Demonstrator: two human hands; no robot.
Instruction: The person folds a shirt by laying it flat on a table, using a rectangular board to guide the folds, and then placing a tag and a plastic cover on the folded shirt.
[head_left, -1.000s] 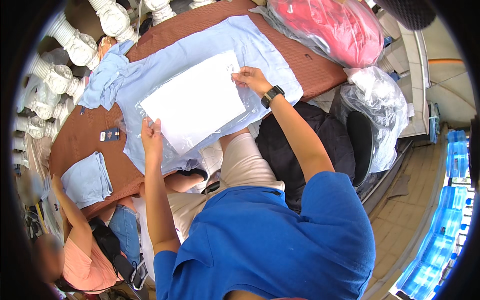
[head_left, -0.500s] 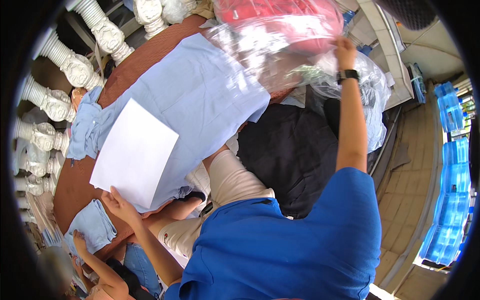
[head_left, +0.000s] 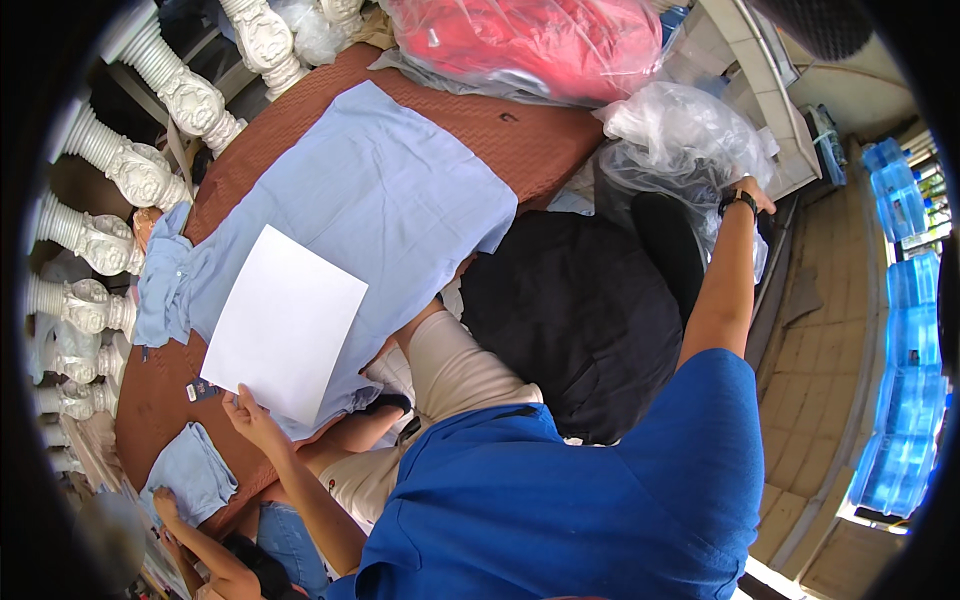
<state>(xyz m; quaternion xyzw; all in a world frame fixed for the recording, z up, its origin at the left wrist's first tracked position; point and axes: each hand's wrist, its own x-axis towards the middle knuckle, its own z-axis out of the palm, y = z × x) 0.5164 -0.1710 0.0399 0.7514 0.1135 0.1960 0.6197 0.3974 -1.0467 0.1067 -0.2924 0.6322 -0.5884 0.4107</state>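
Two hands, spread well apart: the left hand [head_left: 250, 417] pinches the white sheet [head_left: 288, 325] by its near edge, thumb and fingers close together, the sheet covering part of the light-blue shirt [head_left: 375, 180]. Over on the far side, the right hand [head_left: 750, 190] is at the edge of the clear plastic heap [head_left: 680, 135]; whether it grips any plastic, I can't tell. Progress, then: the shirt is laid out with its body flat and one end bunched, folding not yet done, while a co-worker's hand [head_left: 165, 503] touches a folded blue garment [head_left: 195, 460]. All this on a brown textured table cover [head_left: 545, 130], pink bagged clothing [head_left: 530, 45] along its far edge, white balusters [head_left: 195, 100] left, blue water bottles [head_left: 910, 370] right.
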